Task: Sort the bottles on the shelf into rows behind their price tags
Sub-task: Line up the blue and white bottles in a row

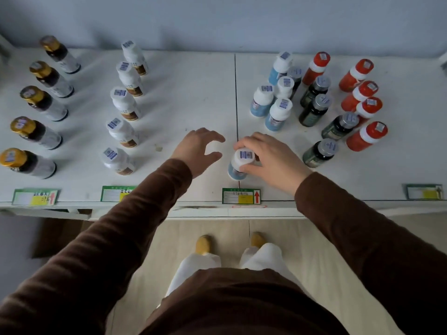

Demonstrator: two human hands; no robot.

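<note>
My right hand (271,157) grips the white cap of a blue-labelled bottle (239,165) standing just behind the middle price tag (241,196). My left hand (198,148) hovers beside it, fingers spread and curved, holding nothing. Several more blue-labelled bottles (271,102) stand clustered to the right, mixed with dark green bottles (314,110) and red bottles (360,102). On the left, gold-capped dark bottles (36,134) form one row behind their tag (35,196). White bottles with brown labels (123,105) form a second row behind a tag (116,193) partly hidden by my left sleeve.
A white shelf (193,93) carries everything, with a seam line down its middle and a wall close behind. Another price tag (424,191) sits at the front right edge. My feet and a pale wood floor show below the shelf edge.
</note>
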